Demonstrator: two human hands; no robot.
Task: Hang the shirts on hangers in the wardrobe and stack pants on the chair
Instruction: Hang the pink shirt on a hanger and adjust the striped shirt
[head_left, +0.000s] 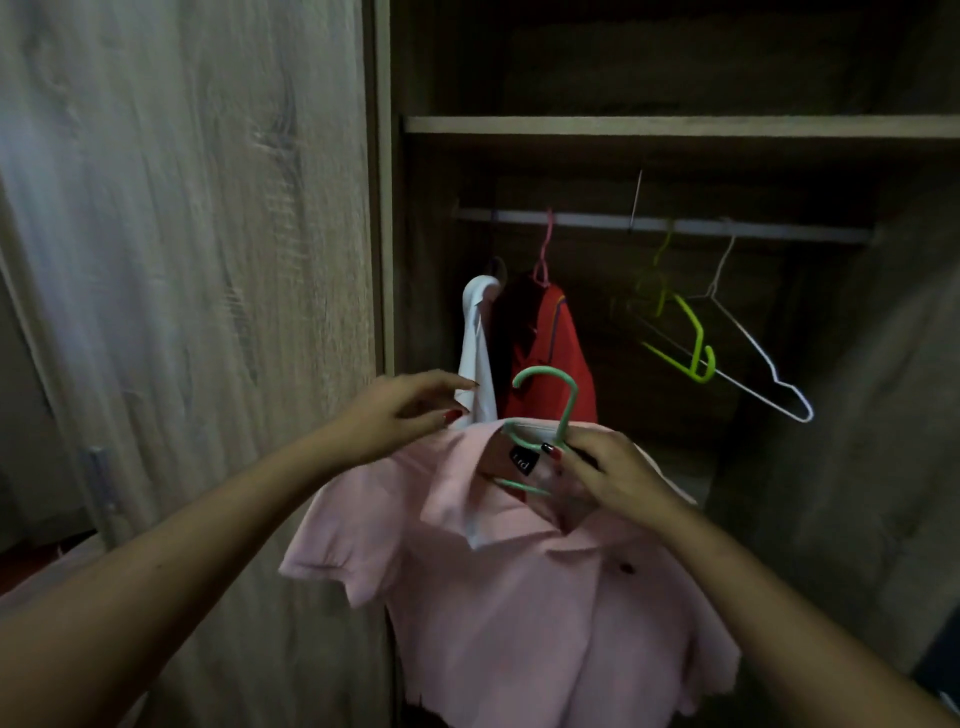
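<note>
The pink shirt sits on the green hanger, held up in front of the open wardrobe, below the rail and not yet hooked on. The right hand grasps the hanger at its neck, just inside the collar, and appears to carry the weight. The left hand is released, with relaxed fingers at the shirt's shoulder and nothing in its grasp. The step in hand looks to be the lift onto the rail. To do it well, the person should raise the hanger by the neck with the hook's opening turned toward the rail, and aim for the bare stretch between the red shirt and the lime hanger. That gap avoids crowding the white shirt and tangling with the white wire hanger. The left hand can smooth the shoulder seam over the hanger arm first, since the collar sits a little skewed and one sleeve droops lower. The hanger should go only once the hook seats fully, or the shirt may slide off.
</note>
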